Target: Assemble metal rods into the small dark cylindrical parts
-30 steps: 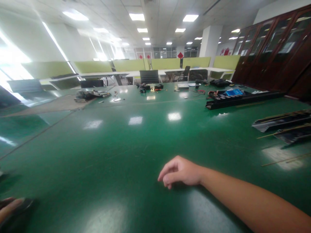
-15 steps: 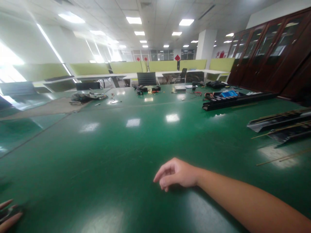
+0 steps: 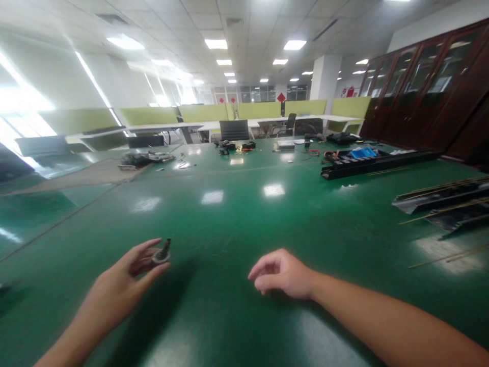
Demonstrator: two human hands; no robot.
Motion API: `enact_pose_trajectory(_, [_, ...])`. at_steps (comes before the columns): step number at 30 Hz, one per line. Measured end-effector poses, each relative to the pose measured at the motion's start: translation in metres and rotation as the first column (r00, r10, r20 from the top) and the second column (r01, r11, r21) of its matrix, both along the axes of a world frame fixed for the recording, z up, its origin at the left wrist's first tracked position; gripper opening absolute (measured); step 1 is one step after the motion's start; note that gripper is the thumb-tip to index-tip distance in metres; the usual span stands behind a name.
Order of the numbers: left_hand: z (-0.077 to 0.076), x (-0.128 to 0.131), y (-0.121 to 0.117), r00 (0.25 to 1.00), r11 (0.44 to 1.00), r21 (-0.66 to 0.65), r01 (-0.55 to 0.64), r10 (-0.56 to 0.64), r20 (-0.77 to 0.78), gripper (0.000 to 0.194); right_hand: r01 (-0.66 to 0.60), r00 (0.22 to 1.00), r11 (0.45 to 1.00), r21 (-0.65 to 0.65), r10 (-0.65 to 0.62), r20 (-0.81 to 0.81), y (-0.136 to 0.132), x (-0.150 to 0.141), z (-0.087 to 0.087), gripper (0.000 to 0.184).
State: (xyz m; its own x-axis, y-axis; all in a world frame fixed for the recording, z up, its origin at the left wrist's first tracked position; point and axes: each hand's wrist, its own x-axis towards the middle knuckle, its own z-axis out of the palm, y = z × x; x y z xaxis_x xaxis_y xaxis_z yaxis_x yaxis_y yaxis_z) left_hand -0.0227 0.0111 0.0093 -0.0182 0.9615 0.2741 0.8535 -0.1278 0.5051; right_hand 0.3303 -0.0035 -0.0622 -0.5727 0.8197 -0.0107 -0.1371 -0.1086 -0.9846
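Note:
My left hand (image 3: 126, 278) is closed on a small dark metal part with a round flange and a stub shaft (image 3: 162, 255), pinched between thumb and fingers. The shaft points upward, and the part is held above the green table (image 3: 221, 224); my fingers cover some of it. My right hand (image 3: 280, 274) rests on or just over the table to the right, apart from the metal part. Its fingers are loosely curled, with a gap between thumb and forefinger and nothing seen in them.
Black metal channels (image 3: 451, 199) and thin brass-coloured rods (image 3: 439, 258) lie at the right. Farther back is a long black channel (image 3: 382, 163) near a blue packet (image 3: 362, 152). A cluttered heap (image 3: 143, 159) sits at the far left. A dark object (image 3: 3, 289) shows at the left edge.
My left hand has come in from the lower left edge toward the middle, bringing the metal part. My right hand has hardly moved. The view has tipped slightly upward.

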Motion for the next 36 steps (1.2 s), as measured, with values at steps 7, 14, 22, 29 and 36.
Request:
enact_pose_trajectory(7, [-0.01, 0.11, 0.009, 0.879, 0.881, -0.005, 0.473, -0.471, 0.074, 0.031, 0.29, 0.906, 0.892, 0.347, -0.373, 0.202, 0.003, 0.002, -0.009, 0.061])
enact_pose_trajectory(14, [-0.049, 0.126, -0.005, 0.777, 0.78, 0.014, 0.626, -0.625, 0.075, 0.024, 0.188, 0.873, 0.842, 0.506, -0.379, 0.307, -0.003, 0.002, -0.012, 0.073])
enact_pose_trajectory(22, [-0.055, 0.118, -0.005, 0.768, 0.769, 0.074, 0.634, -0.638, 0.056, 0.035, 0.134, 0.863, 0.841, 0.524, -0.359, 0.356, -0.004, 0.003, -0.008, 0.066])
enact_pose_trajectory(29, [-0.053, 0.121, -0.007, 0.716, 0.719, 0.084, 0.69, -0.695, 0.07, 0.022, 0.147, 0.851, 0.815, 0.56, -0.393, 0.348, -0.005, 0.002, -0.002, 0.043])
enact_pose_trajectory(36, [-0.053, 0.122, -0.009, 0.684, 0.686, 0.005, 0.727, -0.726, 0.073, 0.023, 0.059, 0.822, 0.785, 0.617, -0.389, 0.416, -0.008, 0.002, 0.003, 0.025])
